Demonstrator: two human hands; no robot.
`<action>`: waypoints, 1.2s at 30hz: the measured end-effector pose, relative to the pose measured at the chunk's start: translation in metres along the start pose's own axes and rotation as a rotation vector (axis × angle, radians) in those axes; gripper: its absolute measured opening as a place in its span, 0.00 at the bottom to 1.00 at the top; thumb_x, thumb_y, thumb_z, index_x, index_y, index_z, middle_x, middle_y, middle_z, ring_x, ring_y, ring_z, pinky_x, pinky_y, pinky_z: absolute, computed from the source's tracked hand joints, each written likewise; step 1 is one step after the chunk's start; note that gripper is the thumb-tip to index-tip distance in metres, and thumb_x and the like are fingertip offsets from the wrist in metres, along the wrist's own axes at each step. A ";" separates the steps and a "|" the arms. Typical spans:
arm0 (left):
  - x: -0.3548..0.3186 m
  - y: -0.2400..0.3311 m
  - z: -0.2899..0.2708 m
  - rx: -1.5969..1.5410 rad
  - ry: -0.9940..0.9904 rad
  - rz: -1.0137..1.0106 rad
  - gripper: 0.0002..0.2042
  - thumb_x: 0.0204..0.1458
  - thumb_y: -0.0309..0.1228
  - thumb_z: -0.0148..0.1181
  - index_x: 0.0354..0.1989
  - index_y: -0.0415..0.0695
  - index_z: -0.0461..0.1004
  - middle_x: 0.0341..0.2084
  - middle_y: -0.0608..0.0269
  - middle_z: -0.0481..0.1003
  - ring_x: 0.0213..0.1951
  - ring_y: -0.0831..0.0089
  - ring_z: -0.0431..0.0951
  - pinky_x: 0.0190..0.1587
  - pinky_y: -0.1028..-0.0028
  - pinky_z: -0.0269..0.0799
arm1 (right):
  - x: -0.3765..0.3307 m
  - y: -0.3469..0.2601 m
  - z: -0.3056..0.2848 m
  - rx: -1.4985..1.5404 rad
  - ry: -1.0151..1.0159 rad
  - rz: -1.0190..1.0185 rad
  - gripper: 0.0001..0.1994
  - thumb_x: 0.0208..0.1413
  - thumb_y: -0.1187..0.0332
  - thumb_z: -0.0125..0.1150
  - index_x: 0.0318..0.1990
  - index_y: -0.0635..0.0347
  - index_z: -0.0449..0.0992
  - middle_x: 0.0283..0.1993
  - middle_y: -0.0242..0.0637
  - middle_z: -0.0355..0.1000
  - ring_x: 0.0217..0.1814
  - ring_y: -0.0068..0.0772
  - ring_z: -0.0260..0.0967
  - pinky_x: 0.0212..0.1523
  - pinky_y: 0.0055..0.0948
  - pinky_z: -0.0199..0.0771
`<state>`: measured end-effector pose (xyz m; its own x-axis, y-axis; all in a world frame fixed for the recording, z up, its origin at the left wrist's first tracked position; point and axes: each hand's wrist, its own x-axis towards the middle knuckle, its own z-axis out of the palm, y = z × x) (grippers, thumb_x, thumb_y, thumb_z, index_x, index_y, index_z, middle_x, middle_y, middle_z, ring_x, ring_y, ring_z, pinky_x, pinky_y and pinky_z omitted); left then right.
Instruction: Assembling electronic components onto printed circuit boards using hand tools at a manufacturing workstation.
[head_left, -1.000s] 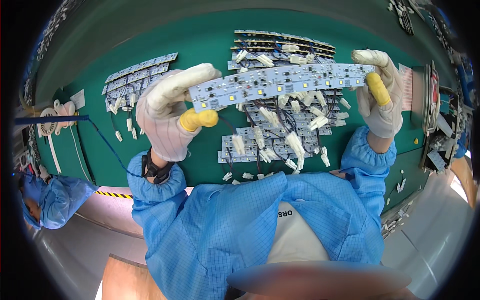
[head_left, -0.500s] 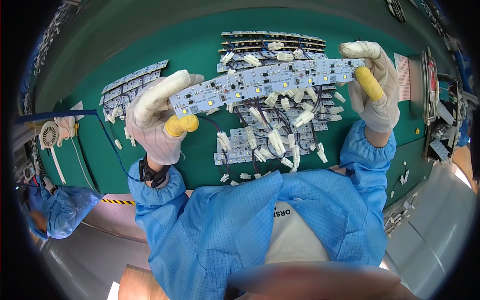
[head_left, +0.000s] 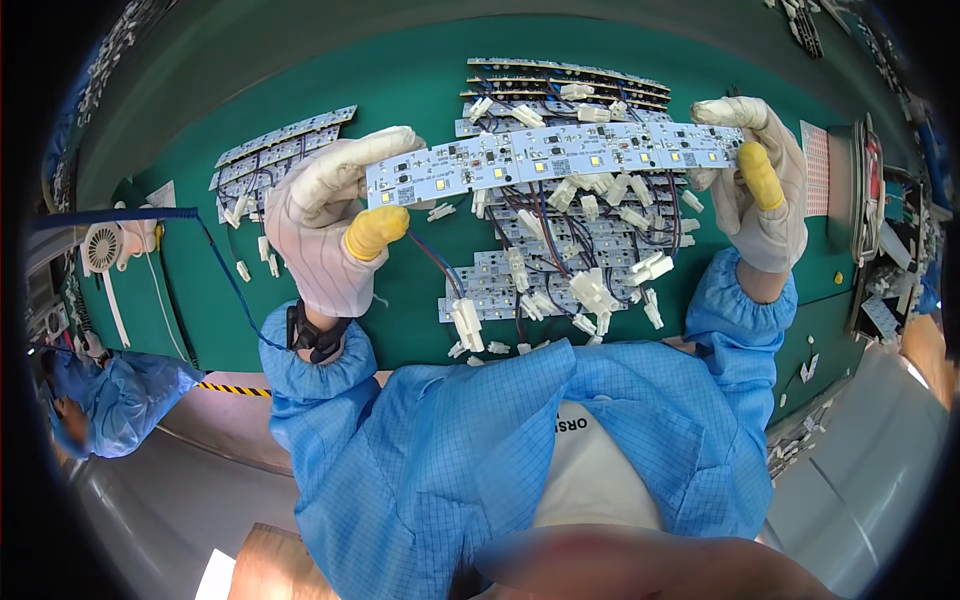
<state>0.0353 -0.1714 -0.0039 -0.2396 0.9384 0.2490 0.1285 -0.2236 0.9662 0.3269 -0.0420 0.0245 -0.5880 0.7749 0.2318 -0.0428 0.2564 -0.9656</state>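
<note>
Between my two gloved hands I hold up a long white LED circuit board (head_left: 560, 152), its face with chips and yellow LEDs toward me. My left hand (head_left: 335, 215), with a yellow cot on the thumb, pinches the board's left end. At the other end, my right hand (head_left: 760, 180) grips it between a yellow-cotted thumb and the fingers. Wires run down from the board to white plug connectors (head_left: 466, 325). Under and behind it lies a stack of similar boards (head_left: 570, 85) with tangled wires and connectors, partly hidden by the held board.
A smaller group of boards (head_left: 285, 150) lies on the green mat (head_left: 420, 350) at the left. A blue coiled cord (head_left: 225, 275) runs to my left wrist. A small white fan (head_left: 103, 246) stands far left; a metal-edged box (head_left: 865, 190) is at the right. Another person's blue sleeve (head_left: 130, 395) shows lower left.
The held board and both hands have shifted slightly right in the picture, along with much of the scene. The board sits a little more level, and its dangling connectors have swung. Both hands keep their grip.
</note>
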 end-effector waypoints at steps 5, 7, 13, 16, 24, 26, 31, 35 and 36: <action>-0.001 -0.002 0.002 0.025 0.001 0.067 0.30 0.41 0.47 0.66 0.44 0.31 0.71 0.36 0.51 0.75 0.37 0.68 0.77 0.40 0.75 0.73 | -0.001 0.001 -0.003 0.098 -0.020 -0.007 0.18 0.55 0.64 0.51 0.48 0.72 0.67 0.33 0.37 0.72 0.27 0.17 0.66 0.24 0.12 0.58; -0.002 -0.008 -0.001 0.077 0.015 0.129 0.31 0.42 0.46 0.66 0.46 0.30 0.68 0.36 0.45 0.75 0.38 0.63 0.78 0.41 0.74 0.73 | 0.000 -0.001 0.002 0.124 -0.002 -0.005 0.17 0.55 0.66 0.51 0.47 0.71 0.67 0.34 0.38 0.72 0.24 0.15 0.64 0.22 0.11 0.57; -0.004 -0.011 -0.002 0.090 0.011 0.196 0.28 0.45 0.43 0.64 0.46 0.32 0.68 0.36 0.43 0.75 0.38 0.63 0.78 0.42 0.72 0.72 | -0.003 -0.009 -0.005 -0.032 0.013 0.182 0.39 0.45 0.43 0.60 0.49 0.76 0.62 0.46 0.45 0.67 0.49 0.27 0.66 0.48 0.22 0.64; -0.004 -0.018 -0.003 0.080 0.042 0.212 0.27 0.45 0.42 0.64 0.47 0.33 0.68 0.36 0.43 0.75 0.37 0.63 0.78 0.43 0.72 0.72 | -0.001 0.004 0.001 0.025 0.075 -0.120 0.16 0.51 0.69 0.58 0.46 0.69 0.68 0.36 0.41 0.73 0.13 0.10 0.55 0.10 0.09 0.53; -0.001 -0.013 0.002 0.097 0.124 0.074 0.28 0.48 0.47 0.60 0.46 0.32 0.68 0.36 0.46 0.76 0.36 0.65 0.78 0.36 0.73 0.75 | -0.001 -0.004 0.000 0.082 0.011 0.140 0.39 0.46 0.42 0.59 0.48 0.76 0.64 0.40 0.44 0.70 0.20 0.15 0.64 0.17 0.10 0.59; 0.000 -0.011 0.002 0.091 0.095 0.057 0.29 0.48 0.48 0.60 0.47 0.32 0.68 0.35 0.45 0.76 0.36 0.66 0.78 0.36 0.74 0.75 | -0.002 -0.001 -0.002 0.227 -0.049 0.010 0.16 0.53 0.69 0.57 0.47 0.70 0.68 0.39 0.44 0.72 0.34 0.23 0.72 0.24 0.15 0.70; 0.002 -0.019 0.002 0.220 0.166 0.239 0.30 0.46 0.48 0.61 0.47 0.32 0.68 0.35 0.45 0.76 0.37 0.65 0.78 0.40 0.73 0.73 | -0.002 0.001 -0.003 0.152 -0.044 -0.056 0.19 0.52 0.67 0.58 0.48 0.71 0.66 0.44 0.45 0.70 0.35 0.25 0.71 0.32 0.19 0.72; 0.000 -0.015 0.003 0.175 0.171 0.101 0.30 0.45 0.48 0.62 0.47 0.32 0.68 0.35 0.45 0.75 0.38 0.62 0.78 0.43 0.70 0.72 | -0.005 0.002 -0.003 0.194 -0.050 -0.055 0.16 0.51 0.75 0.58 0.47 0.70 0.66 0.46 0.46 0.69 0.40 0.31 0.71 0.40 0.25 0.74; 0.000 -0.018 0.003 0.139 0.194 0.128 0.30 0.45 0.47 0.63 0.47 0.32 0.67 0.35 0.45 0.75 0.38 0.60 0.78 0.44 0.69 0.72 | -0.005 0.002 -0.002 0.194 -0.047 -0.055 0.16 0.51 0.75 0.58 0.47 0.70 0.66 0.46 0.46 0.69 0.40 0.31 0.71 0.40 0.25 0.74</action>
<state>0.0361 -0.1670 -0.0212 -0.3907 0.8338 0.3901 0.2979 -0.2865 0.9106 0.3314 -0.0438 0.0220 -0.6169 0.7340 0.2839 -0.2285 0.1781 -0.9571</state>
